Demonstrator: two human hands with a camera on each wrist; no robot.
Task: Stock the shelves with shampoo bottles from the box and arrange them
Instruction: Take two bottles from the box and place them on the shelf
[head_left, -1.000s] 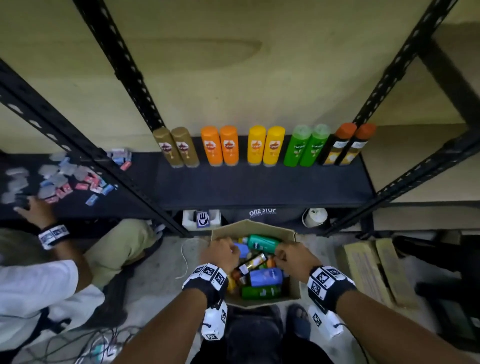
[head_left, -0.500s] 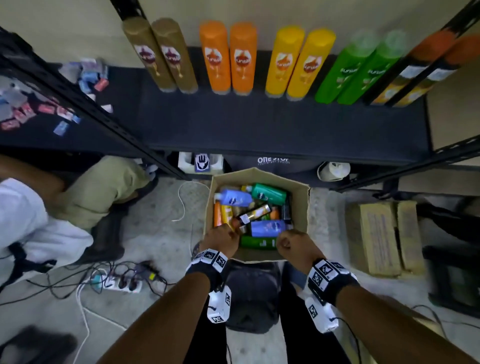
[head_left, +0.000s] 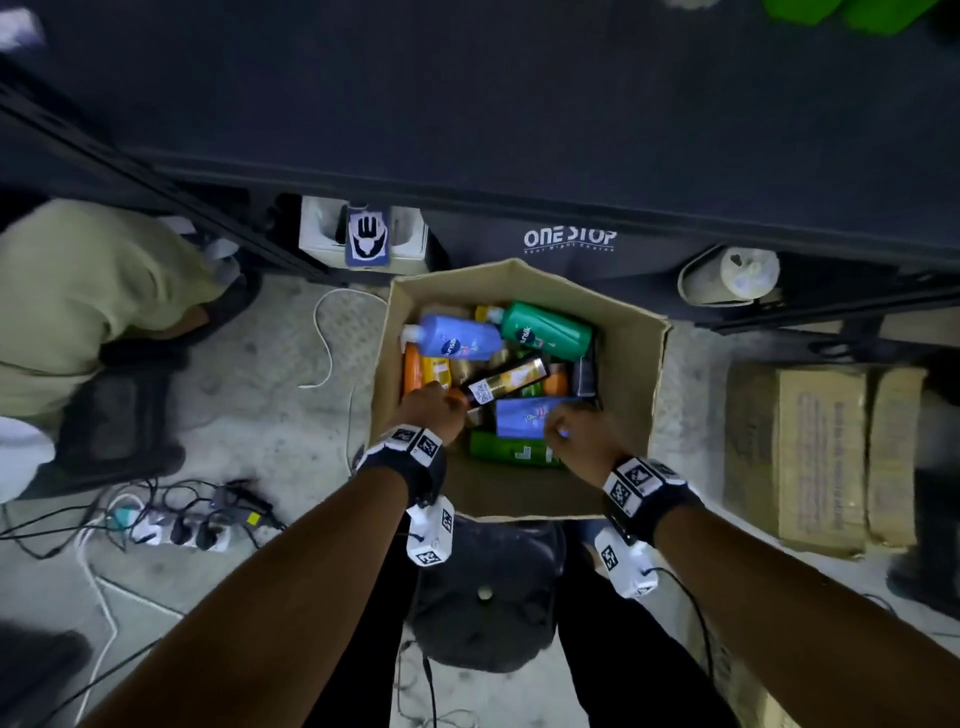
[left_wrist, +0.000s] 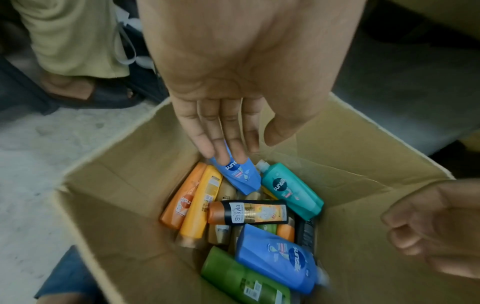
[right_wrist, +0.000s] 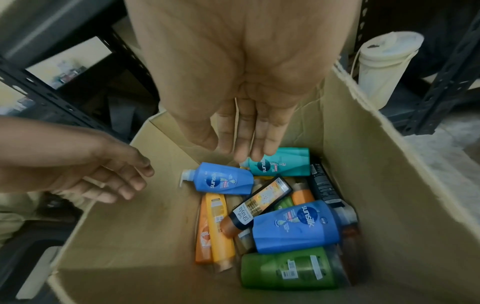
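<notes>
An open cardboard box (head_left: 628, 364) stands on the floor below the dark shelf (head_left: 467, 104). Several shampoo bottles lie in it: a blue pump bottle (head_left: 457, 338), a teal one (head_left: 545, 330), a black-and-gold Shayla bottle (head_left: 506, 382), a second blue bottle (head_left: 524, 415), a green one (head_left: 509, 449), plus orange and yellow ones. My left hand (head_left: 434, 410) hovers over the box's near left, fingers straight (left_wrist: 228, 144) above the blue pump bottle (left_wrist: 239, 174), holding nothing. My right hand (head_left: 576, 431) hangs empty over the near right, fingers (right_wrist: 244, 144) extended toward the teal bottle (right_wrist: 280, 162).
Another person in olive trousers (head_left: 78, 291) crouches at the left. A power strip with cables (head_left: 176, 530) lies on the floor left of me. A closed carton (head_left: 810, 457) stands at the right. A white container (head_left: 737, 275) sits under the shelf. A black stool (head_left: 483, 597) is between my legs.
The head view has tipped down from the row of bottles on the shelf to the box. Both hands stay over the box's near side, empty.
</notes>
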